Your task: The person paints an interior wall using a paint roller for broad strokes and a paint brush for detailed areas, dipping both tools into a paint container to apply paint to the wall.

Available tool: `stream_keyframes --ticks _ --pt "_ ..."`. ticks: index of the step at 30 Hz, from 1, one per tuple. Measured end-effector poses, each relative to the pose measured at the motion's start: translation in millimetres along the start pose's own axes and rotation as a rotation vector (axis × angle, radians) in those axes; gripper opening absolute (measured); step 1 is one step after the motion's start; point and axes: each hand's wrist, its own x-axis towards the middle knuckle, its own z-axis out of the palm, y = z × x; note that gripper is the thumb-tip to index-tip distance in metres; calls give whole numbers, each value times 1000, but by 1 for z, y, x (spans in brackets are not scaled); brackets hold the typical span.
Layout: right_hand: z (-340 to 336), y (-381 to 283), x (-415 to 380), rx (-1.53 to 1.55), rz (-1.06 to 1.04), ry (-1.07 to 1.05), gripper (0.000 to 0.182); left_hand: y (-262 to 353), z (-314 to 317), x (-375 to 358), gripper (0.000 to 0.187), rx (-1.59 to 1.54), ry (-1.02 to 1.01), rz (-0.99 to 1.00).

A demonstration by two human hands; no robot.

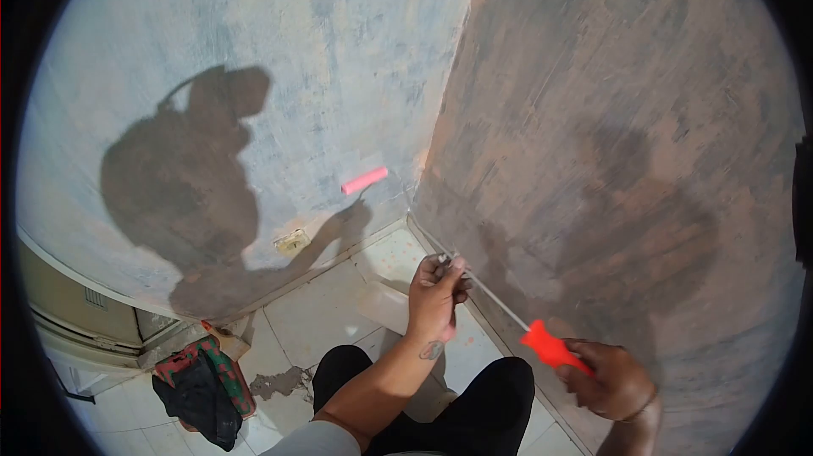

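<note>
A paint roller with a pink sleeve (365,181), a long thin metal rod (500,302) and an orange handle (555,348) stretches from lower right to upper left. My right hand (611,380) is wrapped around the handle's end and looks slightly blurred. Further up, my left hand (436,295) is closed, its thumb and fingers pinching the rod. Near the corner, the pink sleeve is close to the pale bluish wall (339,58); whether it touches is hard to tell.
A brownish patchy wall (610,49) meets the pale one at a corner. Low on the pale wall is a yellowish box (292,242). A dark cloth (199,397) lies over a red-green bundle (235,371) on the tiled floor, beside grey debris (282,383). My knees are below.
</note>
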Motion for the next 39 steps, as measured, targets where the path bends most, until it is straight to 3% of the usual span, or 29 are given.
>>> stream_keyframes --ticks 3,4,6,7,8,9,11,12,14,16,18,22,25,28,30,32,35,39 --pt "28 36 47 -282 -224 -89 31 -16 -35 19 19 152 83 -93" --pt "42 48 67 -334 -281 -112 31 -23 -58 28 28 195 51 -161" --pt "88 91 115 -242 -194 -149 33 -33 -108 40 34 337 49 -267" --pt "101 84 129 -149 -14 -203 34 -33 -130 37 40 459 59 -375" --pt "110 77 142 -58 163 -258 36 -31 -148 28 42 565 69 -347" --pt "114 85 154 -45 160 -249 36 -28 -164 20 44 668 79 -318" --pt "117 108 165 -85 -39 -181 40 -13 -192 0 43 742 63 -260" --pt "102 98 153 -39 -1 -186 44 -5 -204 -11 41 803 56 -203" --pt "79 118 147 -283 -580 105 44 12 -219 -33 40 806 136 -189" --pt "24 44 86 -112 -130 -76 41 29 -231 -42 38 804 194 -146" --pt "-11 10 40 17 48 -66 37 38 -250 -55 38 800 293 -100" --pt "-50 -25 -30 30 19 94 35 61 -263 -77 37 682 369 -44" --pt "-48 -45 -37 1 71 93 31 69 -288 -80 37 674 426 -23" --pt "-22 -45 -6 -131 59 33 33 73 -301 -77 37 684 440 -28" --pt "8 -5 43 -320 -158 39 38 74 -302 -78 37 691 441 -22" --pt "45 18 93 -293 -160 65 38 79 -299 -79 37 665 449 2" --pt "83 28 151 -262 -7 -76 29 83 -304 -84 36 663 432 56" --pt "104 44 187 -210 44 -63 25 77 -326 -92 36 661 442 44"
